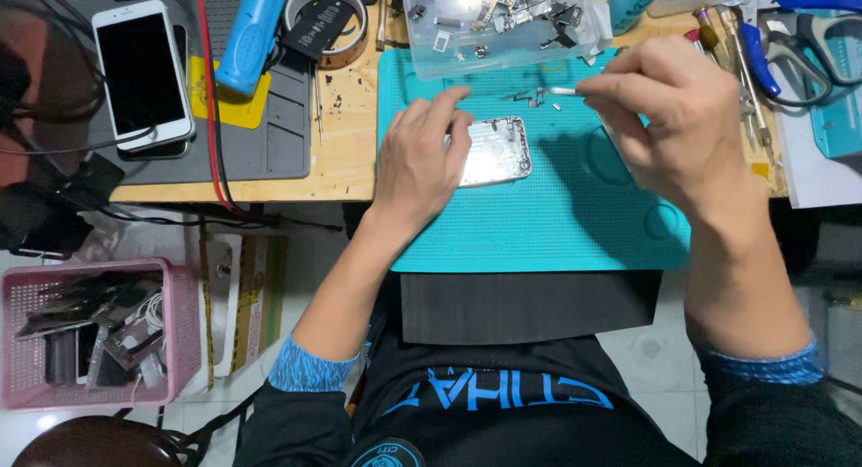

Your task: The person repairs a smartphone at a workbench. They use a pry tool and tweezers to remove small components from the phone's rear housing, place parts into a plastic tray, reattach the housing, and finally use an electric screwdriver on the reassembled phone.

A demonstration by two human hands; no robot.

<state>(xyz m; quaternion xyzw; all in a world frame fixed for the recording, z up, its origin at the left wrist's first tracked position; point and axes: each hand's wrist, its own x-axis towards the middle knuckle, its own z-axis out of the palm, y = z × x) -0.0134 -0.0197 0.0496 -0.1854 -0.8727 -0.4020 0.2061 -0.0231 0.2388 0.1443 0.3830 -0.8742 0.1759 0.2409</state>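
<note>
My left hand [420, 157] lies flat on a silver phone housing [496, 151] and holds it down on the teal work mat [557, 224]. My right hand [660, 117] is pinched around thin metal tweezers [561, 92] whose tips point left. At those tips hangs a small dark flex part [530, 97], just above the housing's top edge. Whether the part rests on the mat or is lifted is unclear.
A clear plastic box of small phone parts [503, 22] sits behind the mat. A white smartphone [142, 72] lies on a grey mat at left, near a blue tool [251, 31] and a tape roll [325, 18]. Scissors and screwdrivers [763, 54] lie right. A pink basket [94, 332] stands on the floor.
</note>
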